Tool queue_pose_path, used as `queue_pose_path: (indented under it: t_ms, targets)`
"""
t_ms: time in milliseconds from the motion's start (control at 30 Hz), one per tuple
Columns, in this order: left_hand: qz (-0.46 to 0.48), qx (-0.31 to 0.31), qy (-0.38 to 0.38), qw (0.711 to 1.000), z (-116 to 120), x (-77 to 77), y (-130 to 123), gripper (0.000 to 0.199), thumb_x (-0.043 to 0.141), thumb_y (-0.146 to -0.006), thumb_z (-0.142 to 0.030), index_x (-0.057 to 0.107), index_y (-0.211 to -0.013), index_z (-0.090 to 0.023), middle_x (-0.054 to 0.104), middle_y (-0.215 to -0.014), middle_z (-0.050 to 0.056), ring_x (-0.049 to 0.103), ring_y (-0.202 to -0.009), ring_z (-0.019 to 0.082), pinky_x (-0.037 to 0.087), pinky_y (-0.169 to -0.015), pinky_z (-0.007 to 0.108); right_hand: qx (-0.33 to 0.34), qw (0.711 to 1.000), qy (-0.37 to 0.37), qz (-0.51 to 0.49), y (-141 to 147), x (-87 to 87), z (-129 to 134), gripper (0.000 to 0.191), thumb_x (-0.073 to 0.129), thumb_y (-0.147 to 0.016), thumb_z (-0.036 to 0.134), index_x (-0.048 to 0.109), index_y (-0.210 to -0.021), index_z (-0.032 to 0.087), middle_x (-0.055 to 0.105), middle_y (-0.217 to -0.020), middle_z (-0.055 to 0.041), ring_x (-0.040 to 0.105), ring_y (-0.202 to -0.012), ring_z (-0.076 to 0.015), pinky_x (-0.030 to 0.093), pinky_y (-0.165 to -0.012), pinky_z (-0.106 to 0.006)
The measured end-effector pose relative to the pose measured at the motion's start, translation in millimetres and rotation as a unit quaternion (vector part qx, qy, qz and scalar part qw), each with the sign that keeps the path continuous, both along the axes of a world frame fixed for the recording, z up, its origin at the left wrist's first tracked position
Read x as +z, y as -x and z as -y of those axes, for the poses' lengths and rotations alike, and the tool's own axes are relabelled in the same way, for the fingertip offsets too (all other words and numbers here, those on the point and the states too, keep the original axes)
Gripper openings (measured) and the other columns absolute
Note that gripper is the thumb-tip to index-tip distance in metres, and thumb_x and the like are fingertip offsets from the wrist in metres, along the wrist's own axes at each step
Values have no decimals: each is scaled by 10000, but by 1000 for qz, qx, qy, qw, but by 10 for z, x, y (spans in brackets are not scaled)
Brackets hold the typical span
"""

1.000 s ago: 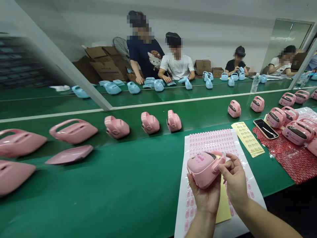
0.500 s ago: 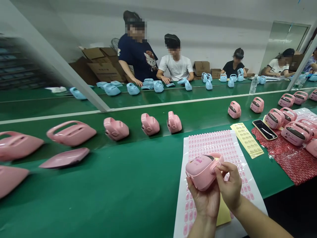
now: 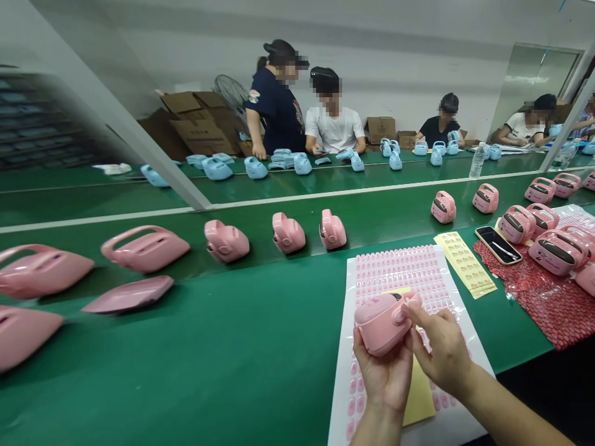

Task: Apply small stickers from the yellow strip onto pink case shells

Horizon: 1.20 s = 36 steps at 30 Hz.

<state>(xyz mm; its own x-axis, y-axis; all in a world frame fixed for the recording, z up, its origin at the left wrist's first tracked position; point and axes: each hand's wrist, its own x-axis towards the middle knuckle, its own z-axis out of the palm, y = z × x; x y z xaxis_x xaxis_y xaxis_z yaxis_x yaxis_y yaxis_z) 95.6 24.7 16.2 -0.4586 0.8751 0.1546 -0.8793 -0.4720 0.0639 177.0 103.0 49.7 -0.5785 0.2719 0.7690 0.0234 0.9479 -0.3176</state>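
My left hand (image 3: 385, 371) cradles a pink plastic housing with a carrying handle (image 3: 379, 328) from below, tilted above a sheet. My right hand (image 3: 441, 344) is at its right side. The index fingertip touches near the round hub where the handle joins, and the thumb sits lower, apart from it. No separate piece shows in the right fingers. Under the hands lies a white sheet of pink oval stickers (image 3: 395, 266). A yellow backing sheet (image 3: 421, 396) rests on it, partly hidden by my left hand and the housing.
More pink housings (image 3: 227, 240) line the green table (image 3: 209, 359). To the right lie a yellow sticker strip (image 3: 465, 263), a phone (image 3: 498, 244) and red bubble wrap (image 3: 534, 297). Co-workers (image 3: 334, 127) sit or stand across the table by blue housings (image 3: 302, 163). A slanted post (image 3: 153, 148) rises left.
My right hand has gone from a pinch at the handle hub to touching it with an extended index finger. The standing co-worker has shifted right and turned. The view has moved slightly.
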Motion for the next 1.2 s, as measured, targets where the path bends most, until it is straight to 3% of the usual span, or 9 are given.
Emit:
queue_pose_path:
  t_ms: [167,300,367,467,533,633,733,933,1200]
  targets:
    - [-61,11,-19,998,98,-9,96,464,396,-854,-450,512,-1227,-200,551,-1289,76,447,-1233,191,258,-1077,325,-48,986,159,26,-85,92,-252,353,446,-876,241,413,-1226,200,677,-998,-99,582,-543,-153,466,-645,-381]
    - [-158,10,56,986,236,8,174,463,485,-829,-472,502,-1240,-258,583,-1242,75,509,-1167,247,326,-1037,427,34,937,348,23,-116,311,-388,424,496,-841,273,360,-1242,248,547,-1197,-111,611,-794,-167,483,-773,-390]
    - [-265,52,162,949,321,32,206,597,668,-719,-394,460,-1272,-308,598,-1210,67,527,-1133,294,394,-975,463,119,905,407,42,-104,433,-405,427,523,-818,239,375,-1218,258,524,-1187,-99,605,-820,-153,478,-802,-383]
    - [-454,144,305,825,429,78,243,976,813,-477,-107,390,-1311,-386,564,-1244,43,536,-1102,333,447,-914,467,224,853,459,108,-65,580,-376,441,565,-773,184,415,-1181,256,533,-1126,-77,603,-749,-122,490,-762,-356]
    - [-544,180,322,754,462,107,260,982,797,-412,-27,465,-1268,-376,557,-1248,44,532,-1096,351,434,-925,486,250,840,459,144,-37,636,-334,469,589,-741,140,431,-1169,253,537,-1118,-68,601,-749,-116,492,-762,-351]
    - [-616,200,272,712,454,130,277,883,775,-412,-6,556,-1205,-326,563,-1240,73,513,-1112,377,401,-948,515,243,857,419,176,-16,659,-271,523,585,-709,60,430,-1175,241,561,-1099,-64,602,-791,-129,493,-782,-358]
    - [-629,218,245,705,426,120,281,895,760,-428,16,537,-1227,-318,549,-1261,87,501,-1128,380,384,-955,528,240,863,396,201,-28,642,-226,577,554,-690,-6,419,-1191,244,578,-1082,-55,612,-728,-116,513,-745,-345]
    - [-575,209,261,747,409,120,269,802,777,-412,19,610,-1142,-267,567,-1239,113,477,-1161,389,298,-1007,558,213,909,299,198,-78,619,-164,684,501,-680,-53,386,-1265,284,604,-1064,-34,624,-757,-123,524,-746,-317]
    - [-642,246,280,670,429,114,264,853,796,-437,-32,547,-1212,-290,547,-1267,108,479,-1169,368,340,-995,531,194,961,143,138,-104,448,-75,710,400,-791,13,164,-1403,284,649,-980,-44,632,-719,-140,552,-676,-304]
